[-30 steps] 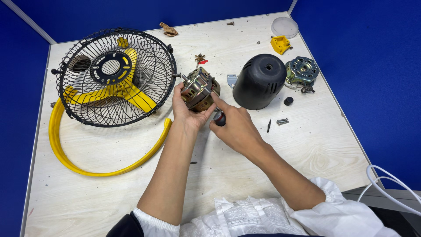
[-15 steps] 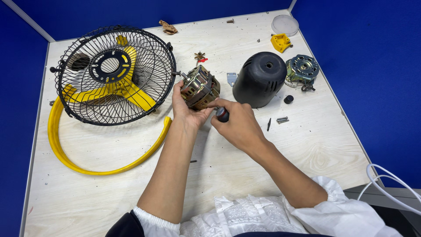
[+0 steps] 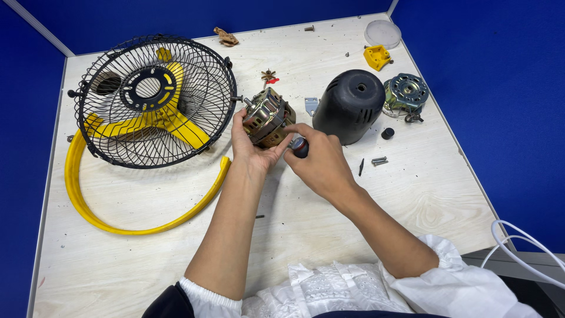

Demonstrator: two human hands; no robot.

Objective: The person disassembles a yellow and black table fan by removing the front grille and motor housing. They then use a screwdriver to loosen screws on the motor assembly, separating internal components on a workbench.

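Plywood table (image 3: 147, 265), hand-held fan motor (image 3: 266, 118)

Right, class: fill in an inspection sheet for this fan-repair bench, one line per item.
Surface: pale wooden table, lightly scuffed.
Job's things: fan motor held in left hand; right hand grips a screwdriver handle against it.
Clutter: wire fan guard on yellow stand, black motor cover, second motor, yellow bracket, round clear lid, loose screws.
Hands: both closed on their things.
Cables: white cable at the right edge.
Surroundings: blue partition walls.
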